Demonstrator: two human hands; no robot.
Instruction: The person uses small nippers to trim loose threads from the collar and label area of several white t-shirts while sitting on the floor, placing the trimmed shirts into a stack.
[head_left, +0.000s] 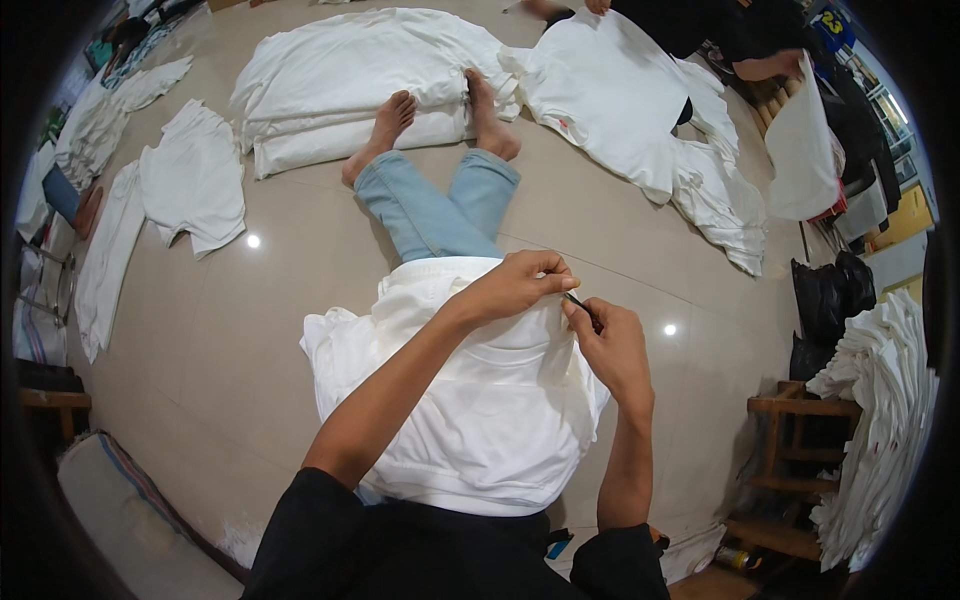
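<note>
A white garment (487, 420) lies bunched across my lap, over light blue jeans. My left hand (517, 289) pinches a bit of its cloth between thumb and fingers, at the far right side of the bundle. Just beside it, my right hand (611, 349) grips a small dark tool (574, 300). The tool's tip points toward the left fingertips; its exact kind is mostly hidden by the fingers, though it looks like thread snips. Part of the cloth between the hands hangs down below the tool.
Ahead, my feet rest against a stack of folded white garments (360, 75). More white garments (195, 176) lie on the tiled floor (277, 300). Another person's hand (772, 66) holds white cloth at upper right. A wooden stool (802, 409) and piled white garments (885, 420) stand right.
</note>
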